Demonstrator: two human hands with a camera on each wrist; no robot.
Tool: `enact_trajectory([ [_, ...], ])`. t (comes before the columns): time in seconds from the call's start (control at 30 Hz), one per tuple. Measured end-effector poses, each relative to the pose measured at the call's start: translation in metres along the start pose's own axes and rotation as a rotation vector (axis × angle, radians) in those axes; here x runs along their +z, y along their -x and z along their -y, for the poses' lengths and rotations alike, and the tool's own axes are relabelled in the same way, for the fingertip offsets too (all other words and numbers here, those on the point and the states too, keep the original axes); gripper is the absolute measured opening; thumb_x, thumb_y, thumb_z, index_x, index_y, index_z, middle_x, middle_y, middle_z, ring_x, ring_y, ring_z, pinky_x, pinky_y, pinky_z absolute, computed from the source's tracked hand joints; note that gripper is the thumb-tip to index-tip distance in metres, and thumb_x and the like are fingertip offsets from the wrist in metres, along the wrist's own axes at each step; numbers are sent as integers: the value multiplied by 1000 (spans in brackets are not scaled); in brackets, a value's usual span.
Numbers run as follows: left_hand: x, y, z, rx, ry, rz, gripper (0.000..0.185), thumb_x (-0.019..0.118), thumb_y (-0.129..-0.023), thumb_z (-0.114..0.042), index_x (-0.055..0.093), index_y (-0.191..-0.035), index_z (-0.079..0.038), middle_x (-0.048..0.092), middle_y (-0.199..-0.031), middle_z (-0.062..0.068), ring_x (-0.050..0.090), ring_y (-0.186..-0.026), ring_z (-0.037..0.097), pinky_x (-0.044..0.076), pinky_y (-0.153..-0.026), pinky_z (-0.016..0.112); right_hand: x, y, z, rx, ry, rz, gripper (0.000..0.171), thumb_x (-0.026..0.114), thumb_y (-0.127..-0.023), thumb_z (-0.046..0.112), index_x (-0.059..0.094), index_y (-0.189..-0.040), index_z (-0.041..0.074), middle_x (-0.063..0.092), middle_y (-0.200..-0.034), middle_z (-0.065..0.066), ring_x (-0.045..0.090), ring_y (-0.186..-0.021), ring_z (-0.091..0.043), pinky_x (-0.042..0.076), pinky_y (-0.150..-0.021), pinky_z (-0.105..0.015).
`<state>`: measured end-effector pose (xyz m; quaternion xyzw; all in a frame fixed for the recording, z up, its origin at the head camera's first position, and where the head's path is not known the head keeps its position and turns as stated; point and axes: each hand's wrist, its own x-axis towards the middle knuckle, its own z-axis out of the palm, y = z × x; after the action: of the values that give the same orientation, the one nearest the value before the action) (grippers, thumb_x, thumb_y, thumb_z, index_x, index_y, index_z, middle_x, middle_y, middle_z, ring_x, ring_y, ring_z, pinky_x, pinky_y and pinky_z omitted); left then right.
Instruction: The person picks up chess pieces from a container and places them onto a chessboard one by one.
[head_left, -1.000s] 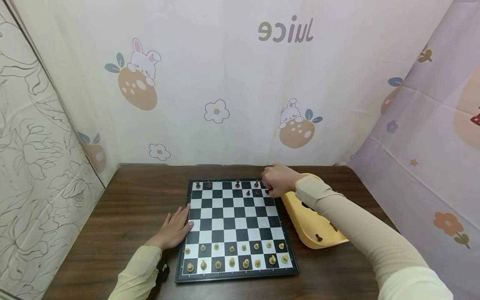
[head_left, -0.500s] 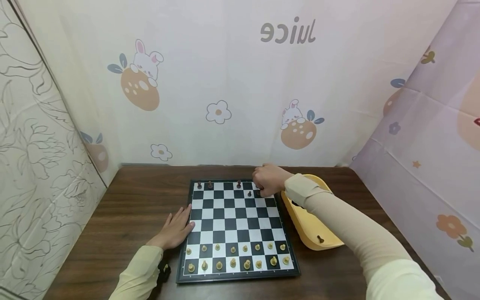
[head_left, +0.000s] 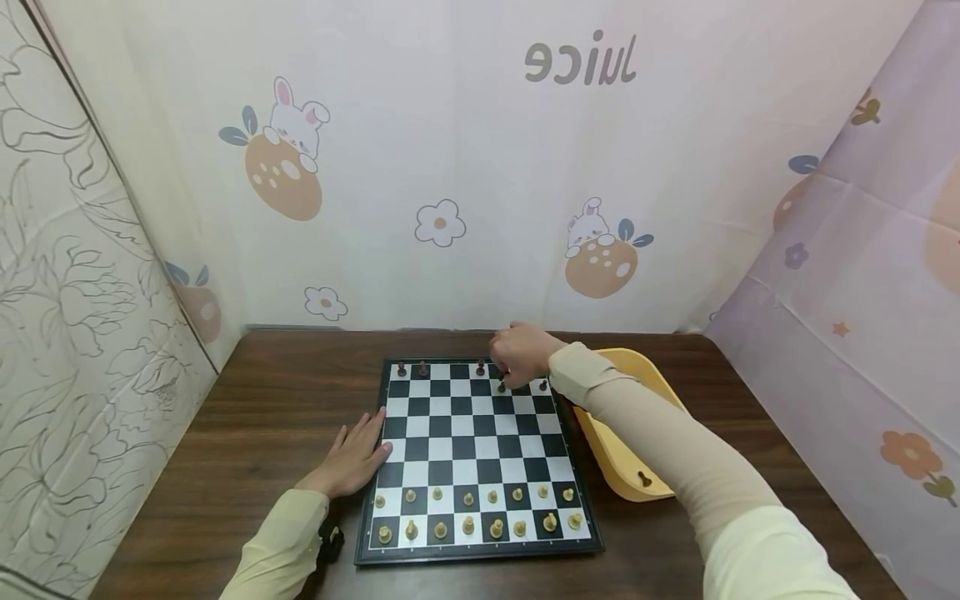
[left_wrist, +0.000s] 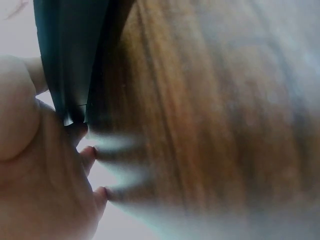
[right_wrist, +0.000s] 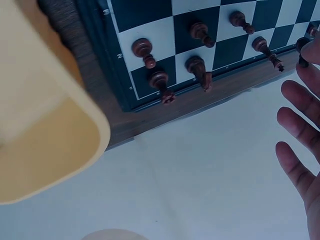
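Note:
A black-and-white chessboard (head_left: 472, 450) lies on the brown table. Light pieces (head_left: 468, 512) fill its two near rows, and a few dark pieces (head_left: 422, 367) stand in the far rows. My right hand (head_left: 516, 353) hovers over the far rows, right of middle, fingers curled. In the right wrist view its fingertips (right_wrist: 314, 47) pinch a dark piece (right_wrist: 302, 49), beside several standing dark pieces (right_wrist: 199, 67). My left hand (head_left: 352, 457) rests flat on the table, fingers (left_wrist: 92, 152) against the board's left edge (left_wrist: 65, 55).
A yellow tray (head_left: 626, 379) sits right of the board, its rim (right_wrist: 75, 130) close to the board's corner. One dark piece (head_left: 643, 479) lies in it. Patterned curtains close in the table on three sides. Bare wood (head_left: 277, 400) shows left of the board.
My right hand has moved left along the far rows, uncovering a dark piece near the board's right edge. The left hand has stayed where it was.

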<state>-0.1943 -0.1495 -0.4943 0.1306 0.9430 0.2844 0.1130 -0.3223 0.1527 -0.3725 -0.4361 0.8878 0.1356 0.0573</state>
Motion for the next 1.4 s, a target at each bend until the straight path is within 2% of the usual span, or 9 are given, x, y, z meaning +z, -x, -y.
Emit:
enact_trajectory([
  [0.27,0,-1,0,2,3,-6,63,40,-102,-29,15,-151,1,20,-155,21,10,-142,39,0,-110,59,5,-14,2,18,8,10,21,73,-72,25,58,-58,21,55,-68,11,48,-67,-12,40,-67,-31],
  [0.47,1,-1,1,-7,6,-12,64,40,-101,-31,16,-151,1,21,-154,21,11,-142,40,1,-111,59,12,-22,2,19,-5,28,22,72,-71,23,57,-55,21,53,-62,11,47,-65,-12,41,-69,-33],
  [0.6,0,0,0,-11,8,-12,63,41,-101,-29,15,-151,1,20,-155,20,11,-143,39,0,-111,58,14,-27,4,25,25,41,22,71,-72,22,57,-55,19,52,-59,9,46,-63,-13,42,-70,-34],
  [0.83,1,-1,1,5,17,-22,64,40,-101,-31,17,-151,1,21,-154,22,11,-142,40,0,-111,59,19,-33,9,21,86,59,3,71,-72,20,70,-71,18,61,-69,10,54,-64,-10,47,-75,-33],
  [0.97,2,-1,0,12,23,-32,65,40,-101,-34,18,-151,2,23,-153,22,12,-142,41,1,-110,59,25,-36,10,-3,136,47,10,71,-72,16,73,-82,16,67,-80,7,60,-73,-11,48,-77,-34],
  [1.2,2,-2,0,-2,9,-21,63,40,-102,-31,15,-152,-1,22,-154,20,10,-143,38,0,-111,58,32,-41,13,-44,234,22,11,72,-71,10,70,-79,18,65,-81,8,58,-76,-11,48,-87,-39],
  [1.4,2,-1,1,-6,4,-20,63,41,-102,-30,14,-152,-1,22,-154,20,10,-143,38,0,-111,58,31,-43,19,-77,319,33,11,73,-74,10,71,-80,20,68,-85,7,58,-76,-12,48,-81,-33],
])
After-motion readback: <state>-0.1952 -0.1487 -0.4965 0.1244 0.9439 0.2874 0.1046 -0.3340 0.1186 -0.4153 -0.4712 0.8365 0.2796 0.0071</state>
